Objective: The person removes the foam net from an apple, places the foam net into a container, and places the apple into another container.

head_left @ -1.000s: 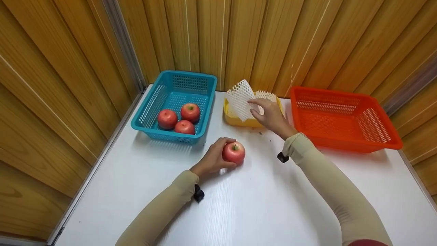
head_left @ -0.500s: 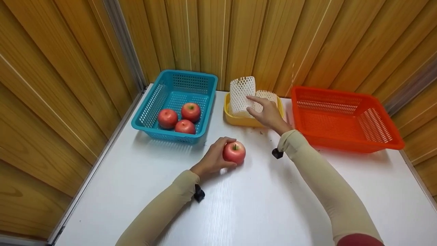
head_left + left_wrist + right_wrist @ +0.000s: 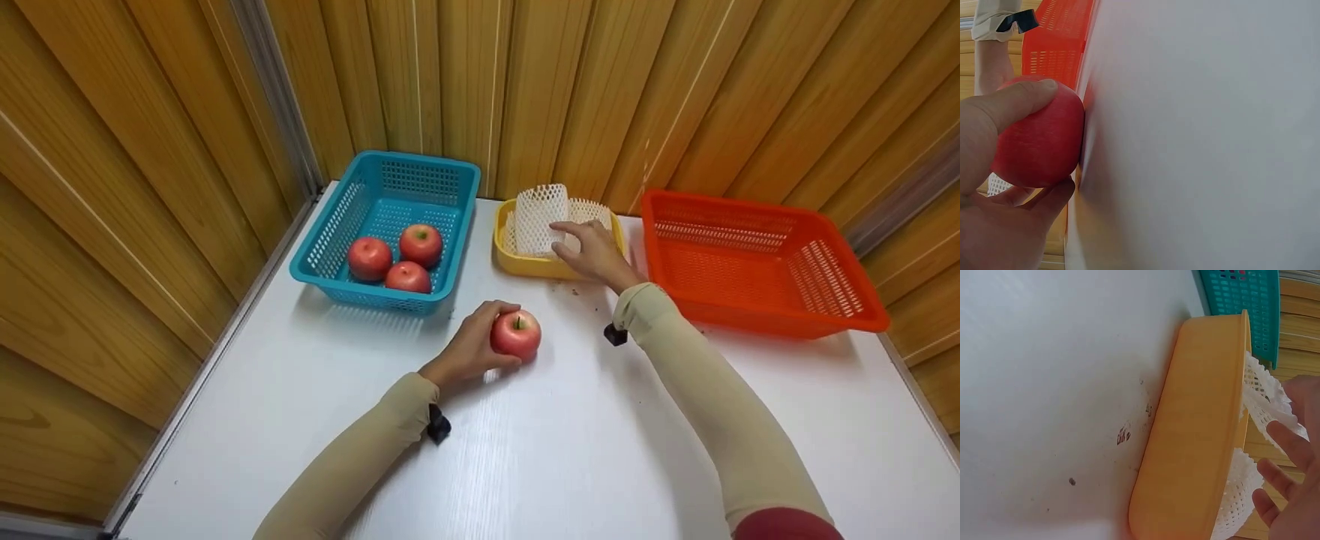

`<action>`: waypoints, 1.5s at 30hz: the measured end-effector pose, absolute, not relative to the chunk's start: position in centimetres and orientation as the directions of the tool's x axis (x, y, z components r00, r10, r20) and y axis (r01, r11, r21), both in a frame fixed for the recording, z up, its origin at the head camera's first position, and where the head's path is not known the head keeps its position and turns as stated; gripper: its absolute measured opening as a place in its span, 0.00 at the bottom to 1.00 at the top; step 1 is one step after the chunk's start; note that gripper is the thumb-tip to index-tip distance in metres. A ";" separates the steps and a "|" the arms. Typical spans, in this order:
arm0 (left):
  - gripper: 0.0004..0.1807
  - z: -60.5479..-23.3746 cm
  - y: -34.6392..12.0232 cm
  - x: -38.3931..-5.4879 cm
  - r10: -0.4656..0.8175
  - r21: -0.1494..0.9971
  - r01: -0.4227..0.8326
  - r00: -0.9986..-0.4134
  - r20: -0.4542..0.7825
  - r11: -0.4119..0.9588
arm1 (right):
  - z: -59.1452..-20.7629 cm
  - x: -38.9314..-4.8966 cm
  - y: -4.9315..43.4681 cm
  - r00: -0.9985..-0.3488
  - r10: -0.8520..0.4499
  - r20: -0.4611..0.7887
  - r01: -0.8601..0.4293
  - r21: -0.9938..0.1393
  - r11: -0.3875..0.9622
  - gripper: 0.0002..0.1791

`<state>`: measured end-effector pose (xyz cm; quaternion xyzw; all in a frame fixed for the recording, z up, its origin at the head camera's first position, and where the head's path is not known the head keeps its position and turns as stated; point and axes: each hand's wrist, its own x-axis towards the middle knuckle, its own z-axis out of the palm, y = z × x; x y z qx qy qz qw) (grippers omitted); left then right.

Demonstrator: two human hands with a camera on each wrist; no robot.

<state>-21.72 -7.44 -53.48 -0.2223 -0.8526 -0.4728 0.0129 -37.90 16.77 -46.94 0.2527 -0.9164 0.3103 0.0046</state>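
Observation:
My left hand (image 3: 472, 341) grips a red apple (image 3: 516, 335) on the white table, thumb on the near side and fingers on the far side. The left wrist view shows the same apple (image 3: 1041, 135) between thumb and fingers, its underside on or just at the tabletop. Over the yellow basket (image 3: 525, 266), my right hand (image 3: 594, 251) pinches the edge of a white foam fruit net (image 3: 541, 217) between thumb and index finger. That net's lower end is inside the basket rim. In the right wrist view the remaining fingers (image 3: 1278, 478) are spread beside another foam net (image 3: 1238, 495).
A blue basket (image 3: 307, 262) at the back left holds three apples (image 3: 369, 259). To the right of the yellow basket stands a red basket (image 3: 750, 315). Wood-patterned walls (image 3: 600, 90) close off the back and sides. Small dark specks (image 3: 1123, 436) mark the white table (image 3: 540, 465).
The foam net, tilted at first, has turned upright and then lowered into the yellow basket, moving slightly right with my right hand. My left hand and the apple have stayed in place.

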 end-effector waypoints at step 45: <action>0.43 -53.6 -7.4 -21.7 0.367 0.812 0.370 -0.907 0.209 0.452 | -46.7 -39.3 16.0 -0.809 -0.429 -0.403 -0.287 -0.367 0.885 0.52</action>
